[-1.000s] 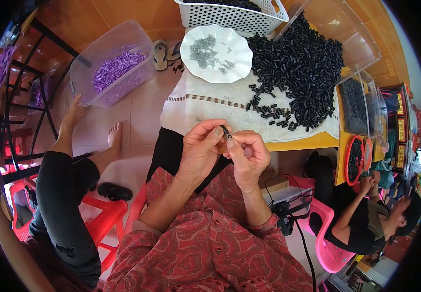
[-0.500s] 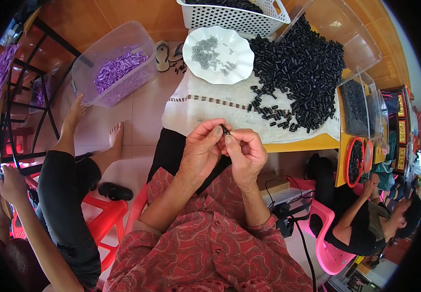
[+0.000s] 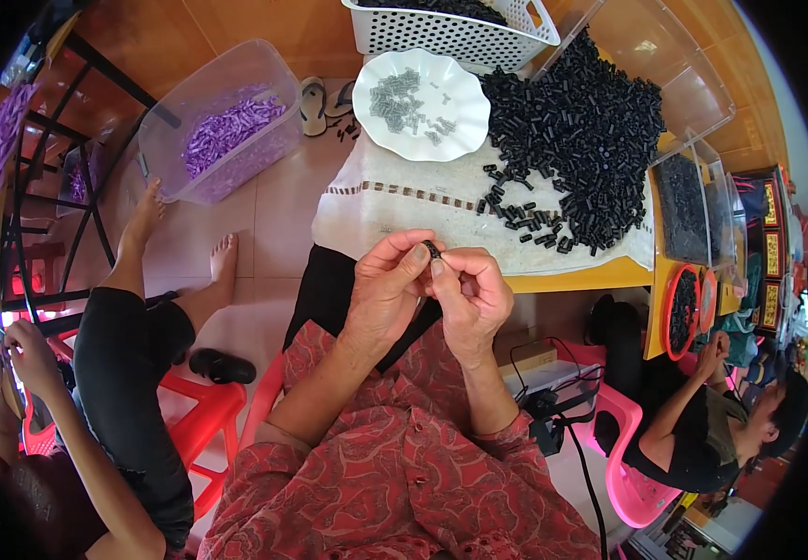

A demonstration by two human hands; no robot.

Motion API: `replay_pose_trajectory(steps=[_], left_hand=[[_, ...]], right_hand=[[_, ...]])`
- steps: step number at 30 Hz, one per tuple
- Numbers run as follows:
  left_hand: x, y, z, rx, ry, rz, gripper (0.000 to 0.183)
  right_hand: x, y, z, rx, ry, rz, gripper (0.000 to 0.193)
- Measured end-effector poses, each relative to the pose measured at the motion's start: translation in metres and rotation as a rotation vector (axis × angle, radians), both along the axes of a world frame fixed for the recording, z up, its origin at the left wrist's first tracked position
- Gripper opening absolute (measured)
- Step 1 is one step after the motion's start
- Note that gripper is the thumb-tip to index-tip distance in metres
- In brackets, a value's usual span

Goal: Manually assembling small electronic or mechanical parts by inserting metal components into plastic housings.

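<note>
Between my two hands is a small black cylindrical piece [image 3: 433, 249], held just off the table's near edge. My left hand [image 3: 387, 285] pinches it between thumb and forefinger. From the other side, the thumb and fingers of my right hand [image 3: 467, 294] are pressed together at the piece's near end; whether a smaller part is in them is hidden. Beyond my hands, a white scalloped plate [image 3: 460, 138] carries small clear pieces [image 3: 399, 101]. To its right a large heap of black cylindrical pieces [image 3: 581, 131] spreads over a white cloth [image 3: 348, 210].
A white perforated basket [image 3: 441, 37] stands behind the plate. On the floor at left is a clear bin [image 3: 166, 131] with purple pieces [image 3: 231, 131]. One person [image 3: 133, 373] sits at left, another [image 3: 703, 411] at right beside a red tray [image 3: 682, 313]. A black cable [image 3: 583, 467] hangs at my right.
My hands stay nearly in place around the black piece, with only slight finger movement. At left, the other person's hand has shifted a little.
</note>
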State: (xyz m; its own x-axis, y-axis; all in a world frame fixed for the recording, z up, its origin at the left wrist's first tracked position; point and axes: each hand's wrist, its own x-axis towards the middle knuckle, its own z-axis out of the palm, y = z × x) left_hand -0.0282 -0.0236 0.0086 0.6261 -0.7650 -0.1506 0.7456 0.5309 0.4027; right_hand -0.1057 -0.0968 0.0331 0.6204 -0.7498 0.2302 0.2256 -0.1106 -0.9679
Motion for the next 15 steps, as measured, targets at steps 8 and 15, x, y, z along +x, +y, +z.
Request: replay_pose_trajectory(steps=[8, 15], left_hand=[[-0.003, 0.000, 0.000, 0.008, -0.034, 0.026, 0.019], [-0.001, 0.003, -0.002, 0.029, -0.106, 0.029, 0.019]], right_hand=[[0.000, 0.000, 0.002, -0.121, 0.063, -0.044, 0.009], [-0.002, -0.007, 0.012, -0.150, 0.137, 0.003, 0.008]])
